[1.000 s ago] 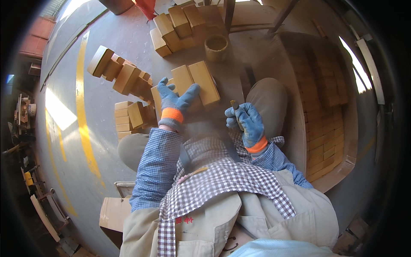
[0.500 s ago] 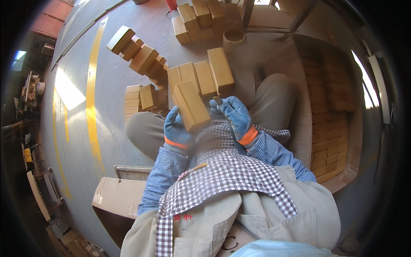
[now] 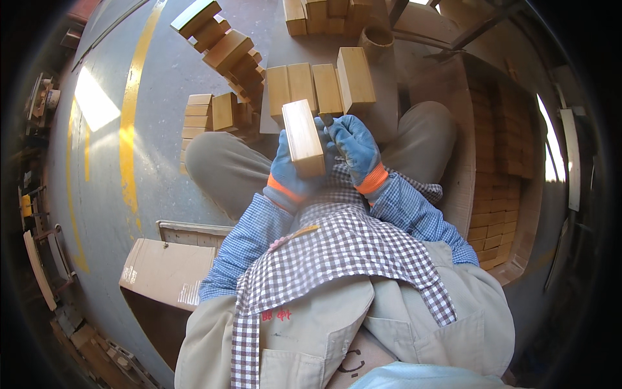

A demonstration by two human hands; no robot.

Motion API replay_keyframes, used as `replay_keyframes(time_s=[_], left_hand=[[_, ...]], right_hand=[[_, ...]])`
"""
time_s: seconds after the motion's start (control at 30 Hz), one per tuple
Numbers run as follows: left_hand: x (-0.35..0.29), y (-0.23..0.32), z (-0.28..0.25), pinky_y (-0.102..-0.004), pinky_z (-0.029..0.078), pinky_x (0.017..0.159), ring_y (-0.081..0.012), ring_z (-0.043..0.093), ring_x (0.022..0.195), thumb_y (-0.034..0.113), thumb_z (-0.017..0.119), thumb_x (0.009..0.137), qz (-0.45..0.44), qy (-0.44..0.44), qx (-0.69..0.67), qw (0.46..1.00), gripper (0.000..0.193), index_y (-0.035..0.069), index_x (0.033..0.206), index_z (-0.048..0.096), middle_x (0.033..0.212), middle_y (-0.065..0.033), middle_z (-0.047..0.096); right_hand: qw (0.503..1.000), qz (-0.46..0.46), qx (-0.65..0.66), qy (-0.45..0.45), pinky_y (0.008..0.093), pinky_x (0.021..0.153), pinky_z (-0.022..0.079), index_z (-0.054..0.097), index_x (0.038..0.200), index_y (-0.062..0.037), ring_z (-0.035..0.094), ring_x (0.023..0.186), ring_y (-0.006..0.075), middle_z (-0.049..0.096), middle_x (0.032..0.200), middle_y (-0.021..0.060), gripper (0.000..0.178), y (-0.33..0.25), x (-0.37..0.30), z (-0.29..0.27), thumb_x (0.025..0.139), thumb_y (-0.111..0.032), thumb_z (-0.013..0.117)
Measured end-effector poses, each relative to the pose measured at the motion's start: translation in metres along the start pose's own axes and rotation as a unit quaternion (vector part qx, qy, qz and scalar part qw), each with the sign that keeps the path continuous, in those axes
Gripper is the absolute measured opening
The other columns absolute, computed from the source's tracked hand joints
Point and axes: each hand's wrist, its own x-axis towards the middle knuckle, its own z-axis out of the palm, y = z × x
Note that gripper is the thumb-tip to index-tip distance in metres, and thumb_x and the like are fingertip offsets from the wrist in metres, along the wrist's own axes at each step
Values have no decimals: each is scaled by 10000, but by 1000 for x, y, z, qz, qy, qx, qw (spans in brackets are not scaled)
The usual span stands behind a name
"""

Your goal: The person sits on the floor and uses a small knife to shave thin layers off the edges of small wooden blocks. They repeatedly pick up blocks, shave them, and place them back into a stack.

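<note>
In the head view, the left hand (image 3: 285, 170) has its gloved fingers closed around a pale wooden block (image 3: 302, 137), held tilted above the lap, just on the near side of a row of four similar blocks (image 3: 327, 89) on the grey tabletop (image 3: 312, 49). The right hand (image 3: 356, 146), close beside it, pinches a small dark-tipped tool (image 3: 328, 120) between narrowed fingers; whether its tip touches the held block, I cannot tell.

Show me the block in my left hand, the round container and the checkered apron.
Held block (image 3: 303, 131): head view, its pale upper face.
Round container (image 3: 375, 50): head view, its near outer wall.
Checkered apron (image 3: 330, 256): head view, its middle.
</note>
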Motion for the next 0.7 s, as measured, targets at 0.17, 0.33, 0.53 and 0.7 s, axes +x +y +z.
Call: replay_keyframes(time_s=[0.17, 0.33, 0.53, 0.7], left_hand=[[0, -1, 2, -394, 488, 900, -250, 566, 1041, 523, 496, 929, -12, -14, -16, 1000, 579, 66, 1285, 489, 1171, -104, 578], [0, -1, 2, -396, 473, 925, -242, 562, 1046, 528, 507, 922, -5, -7, 27, 1000, 587, 66, 1284, 489, 1167, -90, 581], [-2, -3, 2, -393, 470, 941, -225, 570, 1044, 532, 521, 914, 21, 28, 40, 999, 584, 80, 1282, 492, 1165, -55, 588], [-2, -3, -2, -391, 467, 943, -215, 565, 1052, 531, 514, 919, 9, -13, 53, 998, 583, 87, 1296, 483, 1171, -54, 584]], right_hand=[[1000, -9, 6, -7, 214, 688, 456, 595, 951, -41, 530, 749, 71, 583, 816, 10, 217, -1, -2, 0, 942, -256, 572], [1000, -9, 2, -5, 213, 679, 452, 597, 938, -43, 532, 751, 67, 589, 822, 3, 215, -1, -2, -1, 933, -258, 580], [1000, 24, -3, 0, 219, 693, 450, 598, 936, -44, 540, 757, 73, 593, 832, 0, 223, -2, -6, -1, 924, -266, 585], [1000, 7, 8, -1, 228, 710, 456, 599, 962, -46, 540, 778, 77, 604, 865, 6, 230, -2, -7, -1, 931, -273, 582]])
